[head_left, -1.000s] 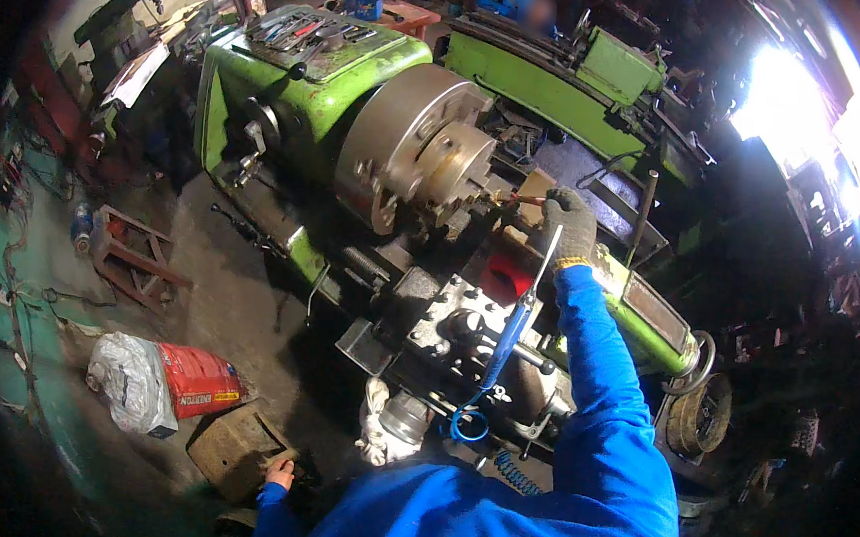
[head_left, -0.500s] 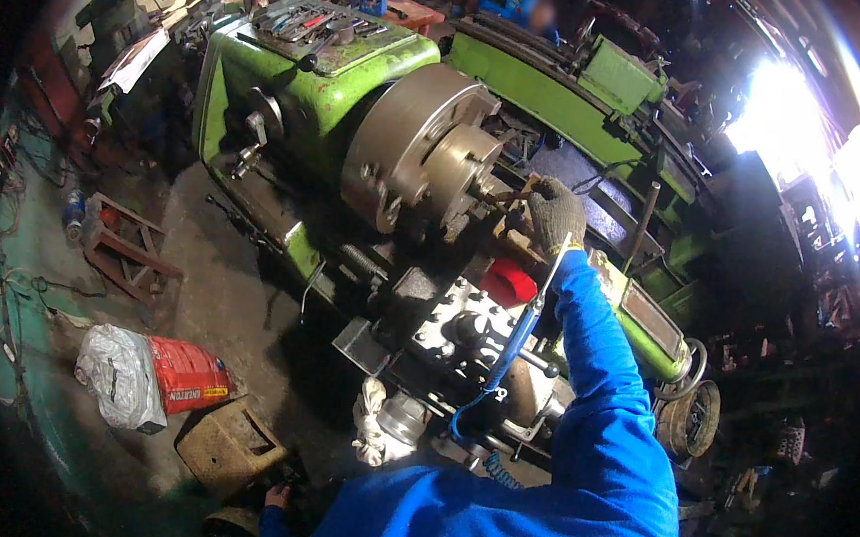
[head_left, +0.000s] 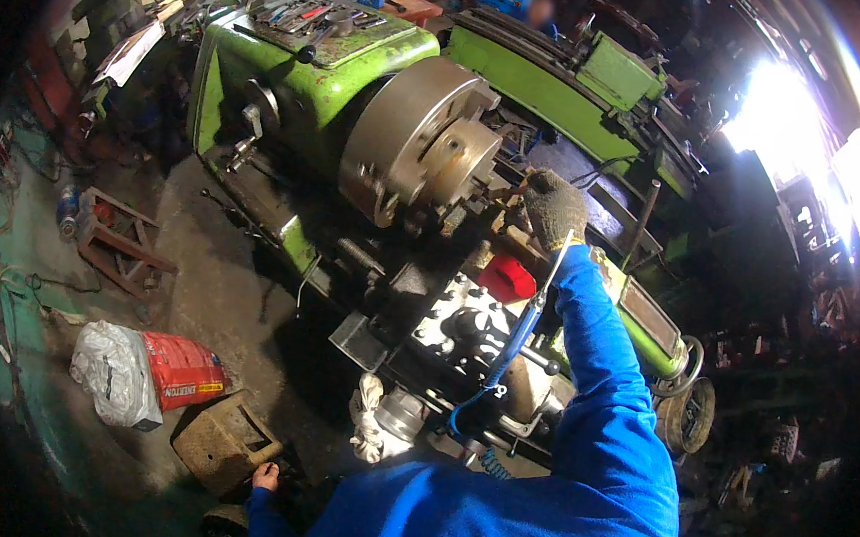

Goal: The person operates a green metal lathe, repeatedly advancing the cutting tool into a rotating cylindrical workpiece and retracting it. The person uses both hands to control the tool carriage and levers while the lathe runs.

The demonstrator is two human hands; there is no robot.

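My right hand (head_left: 556, 209), in a grey knit glove, is closed beside the lathe's chuck (head_left: 398, 136). A thin brownish stick-like piece (head_left: 505, 190) runs from its fingers to the end of the round metal workpiece (head_left: 462, 163) clamped in the chuck jaws; its kind is unclear. Below my right forearm, a blue air blow gun (head_left: 516, 339) with a long thin nozzle stands by the tool post (head_left: 468, 321). My left hand (head_left: 265, 476), bare and small at the lower left, has its fingers curled near the beige box; anything in them is hidden.
Hand tools (head_left: 312, 17) lie atop the green headstock (head_left: 363, 61). A red object (head_left: 507, 278) sits behind the tool post. On the floor are a red-and-white sack (head_left: 142, 375), a beige box (head_left: 221, 444) and a metal frame (head_left: 125, 243). Another green machine (head_left: 537, 89) stands behind.
My left hand has moved up and a little left, showing more beside the beige box. The right hand has shifted slightly left and up, still by the workpiece.
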